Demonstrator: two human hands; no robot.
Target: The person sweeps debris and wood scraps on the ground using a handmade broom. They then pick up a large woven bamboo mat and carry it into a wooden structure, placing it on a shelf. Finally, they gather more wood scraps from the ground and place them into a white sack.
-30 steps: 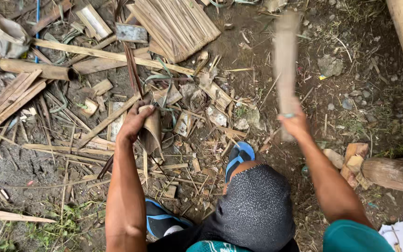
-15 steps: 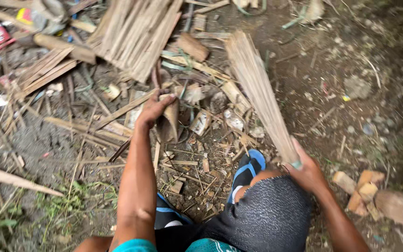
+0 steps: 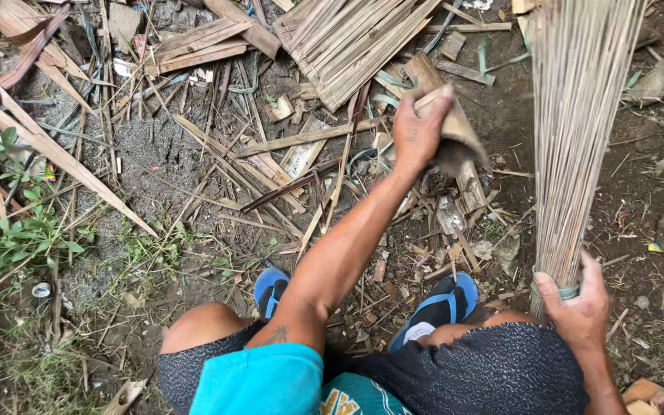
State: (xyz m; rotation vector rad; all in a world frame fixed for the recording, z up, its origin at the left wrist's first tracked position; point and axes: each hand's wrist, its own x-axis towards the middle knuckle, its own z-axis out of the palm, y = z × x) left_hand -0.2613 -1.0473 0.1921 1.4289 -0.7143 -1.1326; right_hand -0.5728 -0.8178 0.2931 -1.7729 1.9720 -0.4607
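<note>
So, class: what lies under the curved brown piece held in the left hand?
Under the curved brown piece, gripped by the left hand, lie split bamboo scraps on dark soil. What sits directly beneath it is covered.

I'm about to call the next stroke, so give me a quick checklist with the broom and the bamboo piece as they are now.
1. Right hand closed on the stick broom at its bound end: ok.
2. Left hand grip on the curved bamboo piece: ok.
3. Broom's far tip in view: not ok, it runs out of frame.
4. Blue sandals planted on the ground: ok.
5. Ground ahead free of clutter: not ok, bamboo strips and scraps lie everywhere.
</note>
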